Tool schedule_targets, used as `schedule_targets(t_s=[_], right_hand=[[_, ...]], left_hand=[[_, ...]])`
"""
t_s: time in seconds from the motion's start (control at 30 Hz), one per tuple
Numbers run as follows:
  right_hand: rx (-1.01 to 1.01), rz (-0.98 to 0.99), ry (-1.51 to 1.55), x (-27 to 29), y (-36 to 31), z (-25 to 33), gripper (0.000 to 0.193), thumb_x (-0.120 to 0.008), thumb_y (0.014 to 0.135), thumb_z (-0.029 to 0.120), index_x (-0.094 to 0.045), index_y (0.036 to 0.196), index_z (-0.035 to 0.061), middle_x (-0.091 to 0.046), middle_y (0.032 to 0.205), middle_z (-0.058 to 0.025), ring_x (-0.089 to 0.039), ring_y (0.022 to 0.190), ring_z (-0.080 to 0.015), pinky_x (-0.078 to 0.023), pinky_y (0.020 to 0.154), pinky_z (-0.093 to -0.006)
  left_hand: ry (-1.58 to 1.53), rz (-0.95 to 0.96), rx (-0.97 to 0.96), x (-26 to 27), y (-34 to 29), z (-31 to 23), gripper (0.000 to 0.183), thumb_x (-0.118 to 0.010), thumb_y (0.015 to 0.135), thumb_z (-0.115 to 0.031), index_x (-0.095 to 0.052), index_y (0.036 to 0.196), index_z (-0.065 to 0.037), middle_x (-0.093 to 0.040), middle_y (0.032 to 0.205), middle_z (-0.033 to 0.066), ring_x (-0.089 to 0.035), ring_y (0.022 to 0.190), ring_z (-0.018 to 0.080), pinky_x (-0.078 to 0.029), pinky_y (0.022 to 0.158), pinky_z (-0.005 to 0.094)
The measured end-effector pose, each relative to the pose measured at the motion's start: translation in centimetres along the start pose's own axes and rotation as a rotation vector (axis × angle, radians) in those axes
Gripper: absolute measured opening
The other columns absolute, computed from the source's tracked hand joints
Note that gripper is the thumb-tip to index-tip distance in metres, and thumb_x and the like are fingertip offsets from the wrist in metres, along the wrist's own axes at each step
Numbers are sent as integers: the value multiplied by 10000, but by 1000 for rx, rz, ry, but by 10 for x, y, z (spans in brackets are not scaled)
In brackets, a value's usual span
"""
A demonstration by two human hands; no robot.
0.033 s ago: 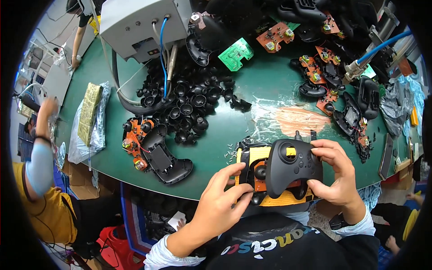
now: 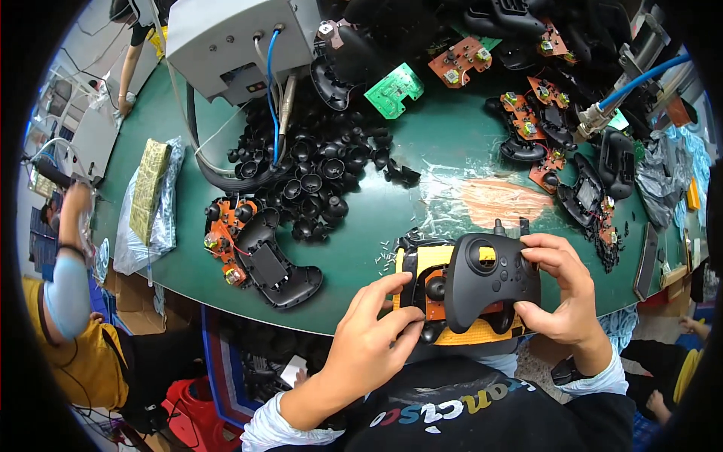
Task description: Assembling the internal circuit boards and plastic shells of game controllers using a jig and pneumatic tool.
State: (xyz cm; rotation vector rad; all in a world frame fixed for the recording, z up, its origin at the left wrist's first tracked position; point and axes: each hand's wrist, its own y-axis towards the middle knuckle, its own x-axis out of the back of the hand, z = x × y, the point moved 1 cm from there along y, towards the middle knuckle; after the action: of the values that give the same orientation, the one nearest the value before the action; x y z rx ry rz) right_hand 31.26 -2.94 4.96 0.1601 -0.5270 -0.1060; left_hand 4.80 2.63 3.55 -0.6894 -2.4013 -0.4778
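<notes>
A black game controller front shell, with a round stick hole and small buttons, is tilted over an orange circuit board with a black thumbstick. My right hand grips the shell's right side, thumb below and fingers on the upper edge. My left hand is closed at the left side of the controller's lower half, fingertips against its edge beside the thumbstick. Beneath lies a yellow ribbed pad. The shell hides most of the board.
Black thumbstick caps are heaped left of centre, below a grey machine with a blue hose. An opened controller lies at left. Small screws are scattered beside the pad. More boards and shells crowd the right. A co-worker is at far left.
The co-worker's raised hand at far left has moved slightly down and left. My hands and the controller shell hold the same place.
</notes>
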Motion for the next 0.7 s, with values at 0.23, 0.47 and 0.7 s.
schedule_targets(t_s=[0.23,0.47,0.7], right_hand=[[37,-41,-27,3,-2,2,550,-778,608,141,-624,1118,4,-593,1197,-216,-591,1100,-320,-477,933,-387],[48,-44,-36,3,-4,4,551,-776,612,142,-623,1125,10,-589,1200,-215,-588,1102,-320,-478,929,-383],[231,44,-253,-6,-3,14,584,-817,594,111,-627,1140,33,-568,1203,-189,-605,1001,-324,-519,839,-391]], left_hand=[[28,-33,1,-2,-1,-4,189,-760,715,22,-689,890,9,-573,1202,194,-634,982,294,-566,727,341],[83,-12,9,-5,-1,-7,155,-753,719,26,-689,860,19,-607,1161,169,-676,902,263,-576,737,324],[31,-61,34,8,5,-15,228,-694,791,38,-674,1017,24,-604,1199,186,-676,948,275,-570,781,325]])
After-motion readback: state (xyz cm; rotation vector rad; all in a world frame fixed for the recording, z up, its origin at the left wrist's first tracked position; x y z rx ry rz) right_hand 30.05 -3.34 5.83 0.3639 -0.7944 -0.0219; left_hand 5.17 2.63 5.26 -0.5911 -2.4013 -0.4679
